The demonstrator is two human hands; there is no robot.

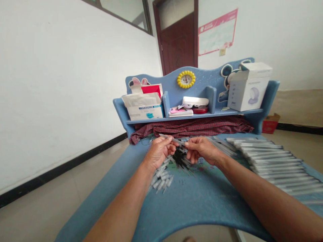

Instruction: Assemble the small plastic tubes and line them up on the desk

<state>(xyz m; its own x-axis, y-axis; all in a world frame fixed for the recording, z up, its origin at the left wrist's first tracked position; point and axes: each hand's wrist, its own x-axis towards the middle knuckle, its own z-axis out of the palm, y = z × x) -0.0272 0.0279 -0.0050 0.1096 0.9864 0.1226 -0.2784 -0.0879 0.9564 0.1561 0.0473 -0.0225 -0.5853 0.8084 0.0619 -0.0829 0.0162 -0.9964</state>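
A slim translucent pen [178, 141] is held between my two hands above the blue desk. My left hand [161, 151] pinches its left end, with the tip sticking out past the thumb. The fingers of my right hand [203, 149] are closed on the other end. Beneath the hands lies a loose heap of thin black pen parts [181, 159]. Small clear caps or tubes [161, 179] are scattered just below my left hand. To the right of my right hand, many similar pens [275, 164] are piled side by side; some more clear barrels [223, 146] lie behind my right wrist.
The blue desk [202, 205] has a curved front edge. At its back, a shelf [214, 113] carries a mask box [143, 111], papers and a white carton [248, 89]. A checked cloth [194, 126] lies under the shelf. A wall [63, 84] stands at the left.
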